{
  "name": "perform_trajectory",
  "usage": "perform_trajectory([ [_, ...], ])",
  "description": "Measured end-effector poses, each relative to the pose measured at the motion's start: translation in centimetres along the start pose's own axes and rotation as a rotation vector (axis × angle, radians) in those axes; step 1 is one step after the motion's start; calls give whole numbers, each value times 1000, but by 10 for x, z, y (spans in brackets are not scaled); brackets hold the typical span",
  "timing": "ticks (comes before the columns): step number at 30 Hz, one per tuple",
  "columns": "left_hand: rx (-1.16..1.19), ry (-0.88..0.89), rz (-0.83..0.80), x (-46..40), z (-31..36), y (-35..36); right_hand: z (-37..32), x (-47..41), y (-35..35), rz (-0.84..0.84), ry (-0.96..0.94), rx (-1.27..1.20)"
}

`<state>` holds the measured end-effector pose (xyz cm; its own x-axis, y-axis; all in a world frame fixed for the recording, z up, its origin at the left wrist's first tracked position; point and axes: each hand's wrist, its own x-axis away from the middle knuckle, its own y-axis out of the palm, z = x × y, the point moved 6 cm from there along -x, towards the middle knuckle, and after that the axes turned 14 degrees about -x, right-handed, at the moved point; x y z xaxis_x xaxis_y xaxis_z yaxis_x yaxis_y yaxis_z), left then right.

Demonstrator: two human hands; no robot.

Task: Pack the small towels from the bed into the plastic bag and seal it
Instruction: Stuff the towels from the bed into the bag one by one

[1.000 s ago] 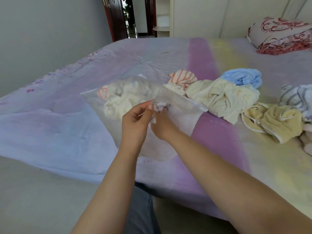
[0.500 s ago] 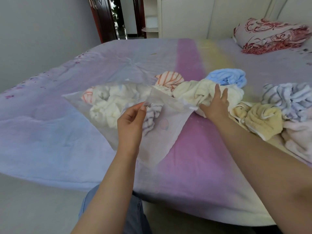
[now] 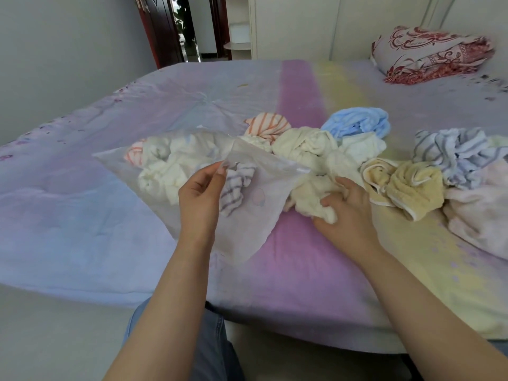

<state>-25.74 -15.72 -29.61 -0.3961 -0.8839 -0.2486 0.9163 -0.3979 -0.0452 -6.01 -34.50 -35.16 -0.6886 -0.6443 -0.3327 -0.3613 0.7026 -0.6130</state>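
Our left hand [image 3: 202, 193] pinched plastic bag [image 3: 247, 215] mouth edge, frame centre. Our right hand [image 3: 345, 207] clutched cream towel [image 3: 310, 198] just right of mouth; bag's long axis ran up-left. Remaining towels [image 3: 412, 185] beyond, right.

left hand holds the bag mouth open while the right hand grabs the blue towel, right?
Not quite: in the head view the right hand grips a cream towel, not the blue towel, which lies untouched farther back. The left hand does hold the plastic bag open.
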Motion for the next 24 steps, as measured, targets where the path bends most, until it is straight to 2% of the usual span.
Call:
perform_trajectory([
  [2,16,-3,-12,2,-1,2,-19,26,2,-124,-26,-112],
  [5,21,-11,-10,3,-4,5,-53,58,6,-259,52,-375],
  [7,35,-15,-15,3,-5,5,-69,64,8,-256,107,-535],
  [9,47,-17,-25,4,-5,4,-75,58,1,-118,147,-663],
  [10,39,-17,-23,4,-5,3,-72,50,-7,-15,139,-626],
  [11,25,-16,-19,5,-4,2,-66,40,-13,53,122,-481],
  [12,11,-15,-16,5,-4,1,-59,30,-14,34,128,-271],
  [13,2,-16,-16,6,-4,0,-46,24,-8,-82,174,-95],
  [14,-1,-17,-21,7,-5,0,-35,24,4,-251,234,-25],
  [16,-9,-22,-33,8,-7,0,-24,37,33,-520,308,-72],
  [17,-14,-24,-34,8,-8,0,-22,47,45,-568,297,-71],
  [19,-22,-24,-33,9,-7,0,-20,62,65,-530,248,67],
  [21,-24,-24,-37,9,-5,1,-19,65,74,-404,190,203],
  [24,-28,-8,-43,10,2,0,-16,49,73,-284,202,197],
])
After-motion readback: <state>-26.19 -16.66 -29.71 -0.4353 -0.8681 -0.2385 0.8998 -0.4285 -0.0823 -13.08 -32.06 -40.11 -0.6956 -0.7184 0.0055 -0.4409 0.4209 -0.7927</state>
